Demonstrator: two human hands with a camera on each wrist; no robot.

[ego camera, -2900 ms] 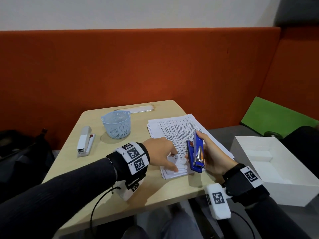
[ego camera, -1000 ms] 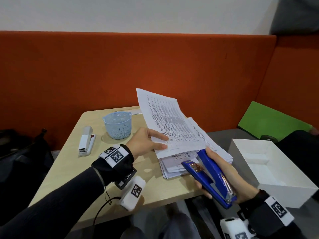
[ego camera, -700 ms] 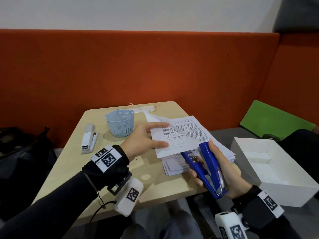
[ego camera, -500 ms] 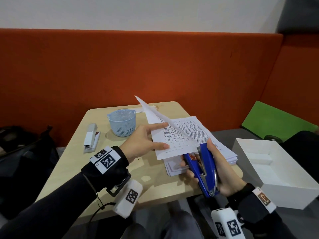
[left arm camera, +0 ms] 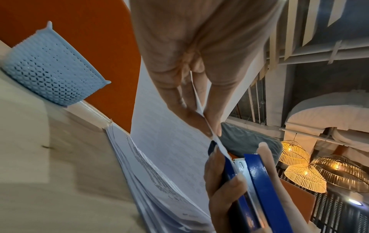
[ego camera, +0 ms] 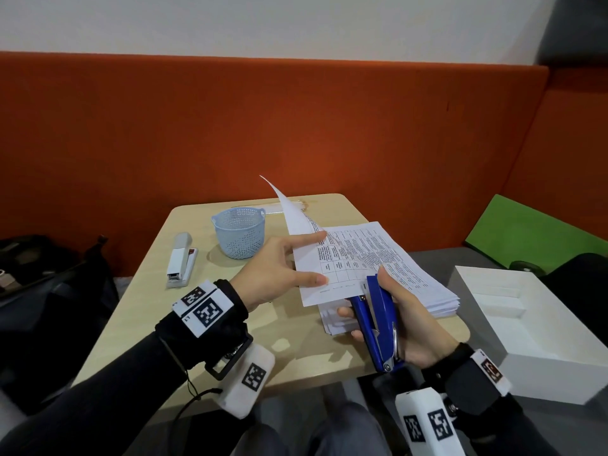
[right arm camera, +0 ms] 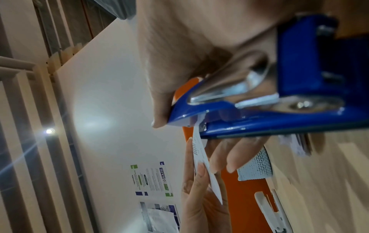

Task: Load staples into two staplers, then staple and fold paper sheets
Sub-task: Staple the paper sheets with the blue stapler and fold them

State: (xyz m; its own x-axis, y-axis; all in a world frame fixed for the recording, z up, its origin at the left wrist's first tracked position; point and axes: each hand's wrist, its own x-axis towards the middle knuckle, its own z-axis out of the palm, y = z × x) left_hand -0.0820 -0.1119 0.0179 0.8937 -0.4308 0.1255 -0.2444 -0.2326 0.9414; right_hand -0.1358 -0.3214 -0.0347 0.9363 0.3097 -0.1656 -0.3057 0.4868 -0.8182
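Observation:
My left hand (ego camera: 286,258) pinches a few printed sheets (ego camera: 332,268) between thumb and straight fingers and holds them raised above the paper stack (ego camera: 424,284). The far end of the sheets curls upward. My right hand (ego camera: 411,320) grips the blue stapler (ego camera: 378,317), thumb on top and fingers underneath. The stapler's nose sits over the near corner of the held sheets. In the right wrist view the sheet edge (right arm camera: 201,157) runs in between the jaws of the stapler (right arm camera: 279,110). The white stapler (ego camera: 181,258) lies untouched at the table's left.
A light blue mesh basket (ego camera: 238,232) stands behind my left hand on the wooden table (ego camera: 197,324). An open white box (ego camera: 533,324) sits on the seat to the right, a green pad (ego camera: 526,232) behind it. A dark bag (ego camera: 49,274) lies left of the table.
My left hand lifted sheets off the stack and tilted them flatter. My right hand swung the blue stapler in from the lower right onto their near corner, and its gaping jaws came together.

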